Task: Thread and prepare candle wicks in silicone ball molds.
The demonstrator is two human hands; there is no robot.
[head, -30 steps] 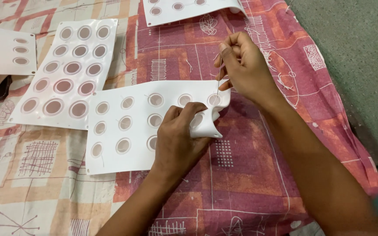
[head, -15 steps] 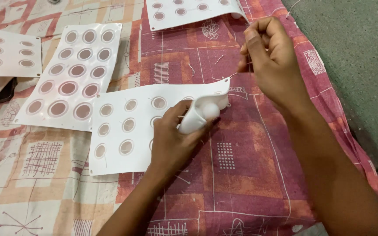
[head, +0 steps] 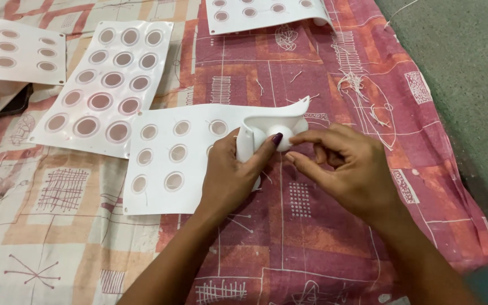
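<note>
White silicone mould sheet (head: 168,164), rectangular, with rows of round cavities; lies on the patterned bedspread (head: 323,226), long axis running left to right across the view, slightly tilted so its right end sits higher in the picture; right end folded up and back toward the person, the curled edge (head: 280,116) rising off the cloth and its corner tip pointing up and to the right; the rest of the sheet flat, cavities facing up.

Left hand (head: 230,175): comes in from below the sheet, forearm rising from the lower edge of the view; palm down over the sheet's right-hand part; fingers closed on the folded end, thumb with dark-painted nail pressed against a rounded bulge in the fold; holding the sheet.

Right hand (head: 348,169): just right of the sheet's folded end, forearm entering from the lower right corner; back of the hand up; index finger and thumb stretched left and nearly together, tips at the bulge in the fold, the other fingers curled under; whether anything lies pinched between the tips cannot be told.

Second mould sheet with larger cavities (head: 105,85): just up and left of the held sheet, its lower corner touching or overlapped; third sheet (head: 21,51) further left; fourth sheet (head: 266,14) above, at the top edge; dark object (head: 15,101) partly hidden under the third sheet; loose white threads (head: 354,85) on the cloth up and right of the fold; grey floor (head: 458,68) beyond the bedspread, far right.
</note>
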